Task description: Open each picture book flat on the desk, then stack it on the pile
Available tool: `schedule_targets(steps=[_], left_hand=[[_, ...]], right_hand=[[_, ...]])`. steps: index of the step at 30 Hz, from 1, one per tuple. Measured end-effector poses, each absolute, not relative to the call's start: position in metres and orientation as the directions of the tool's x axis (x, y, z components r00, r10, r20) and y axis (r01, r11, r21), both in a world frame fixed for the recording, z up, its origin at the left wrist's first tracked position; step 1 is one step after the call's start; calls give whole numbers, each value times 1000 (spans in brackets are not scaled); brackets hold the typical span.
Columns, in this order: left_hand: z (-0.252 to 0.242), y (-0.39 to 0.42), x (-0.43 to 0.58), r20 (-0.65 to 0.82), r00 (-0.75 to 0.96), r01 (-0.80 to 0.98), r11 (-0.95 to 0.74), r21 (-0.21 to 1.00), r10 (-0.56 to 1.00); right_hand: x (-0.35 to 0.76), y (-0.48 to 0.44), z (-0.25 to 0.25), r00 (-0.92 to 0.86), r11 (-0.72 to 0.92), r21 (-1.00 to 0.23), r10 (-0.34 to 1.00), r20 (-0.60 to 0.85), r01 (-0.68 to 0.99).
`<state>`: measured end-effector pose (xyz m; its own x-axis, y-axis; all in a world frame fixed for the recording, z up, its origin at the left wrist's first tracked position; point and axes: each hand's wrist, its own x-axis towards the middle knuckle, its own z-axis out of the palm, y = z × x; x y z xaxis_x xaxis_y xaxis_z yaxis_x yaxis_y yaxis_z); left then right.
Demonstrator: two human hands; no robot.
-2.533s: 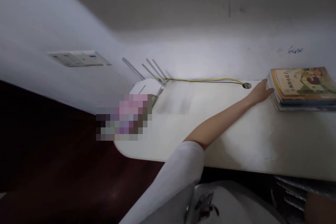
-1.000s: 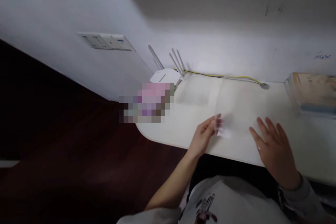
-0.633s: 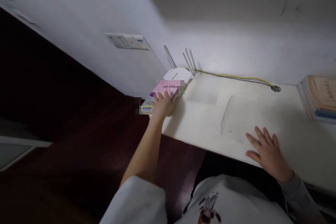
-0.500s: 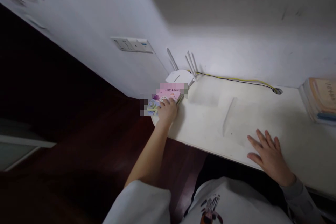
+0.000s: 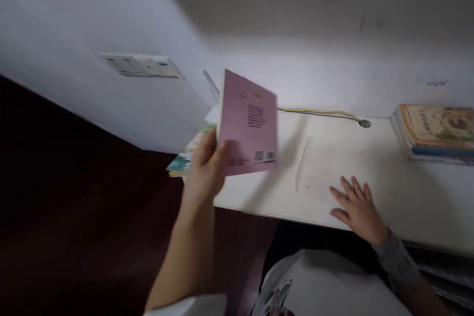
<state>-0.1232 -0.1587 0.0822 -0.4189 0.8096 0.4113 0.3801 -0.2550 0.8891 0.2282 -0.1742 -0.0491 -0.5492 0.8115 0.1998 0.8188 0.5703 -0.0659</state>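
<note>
The left hand, at centre-left of the frame, is closed on the lower left corner of a pink book. It holds the book off the desk, long axis nearly upright, back cover towards the camera. The book rises up and right from that hand, well apart from the right hand, which lies open and flat on the desk at lower right. A low book pile sits just left of the gripping hand, and another stack at the far right edge.

A pink booklet is showing dark print. At three o'clock a book stack is showing a yellow-green cover; a yellow cable is crossing the white desk.
</note>
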Motion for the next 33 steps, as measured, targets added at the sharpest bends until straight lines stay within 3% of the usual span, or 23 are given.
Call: schedule_targets(steps=[2,4,8,11,15,21,26,30,33], left_hand=[[70,-151,-75,252,-319,-7,-268,963,914],[53,-142,-29,107,-212,-223,-154,963,971],[16,-127,22,-53,-69,-330,27,943,996],[-7,-125,20,-122,-111,-200,98,975,986],[-24,-132,2,-89,-213,122,117,986,973],[-28,-139,-12,-6,-198,533,113,838,980],[-32,-141,-13,38,-130,662,58,748,991],[-41,-140,-10,156,-133,738,-8,675,979],[-42,-142,-10,189,-147,738,-20,674,971]], right_hand=[[230,-174,-47,-552,577,-84,807,209,812],[238,-173,-46,-540,575,-108,807,240,811],[267,-172,-48,-431,468,-77,858,280,881],[286,-172,-51,-389,409,-42,891,233,911],[295,-171,-53,-397,412,-45,897,192,910],[293,-170,-50,-393,407,-58,904,169,912],[294,-170,-48,-390,408,-79,904,172,910],[296,-166,-48,-399,416,-91,903,158,905],[291,-165,-48,-381,403,-95,906,186,910]])
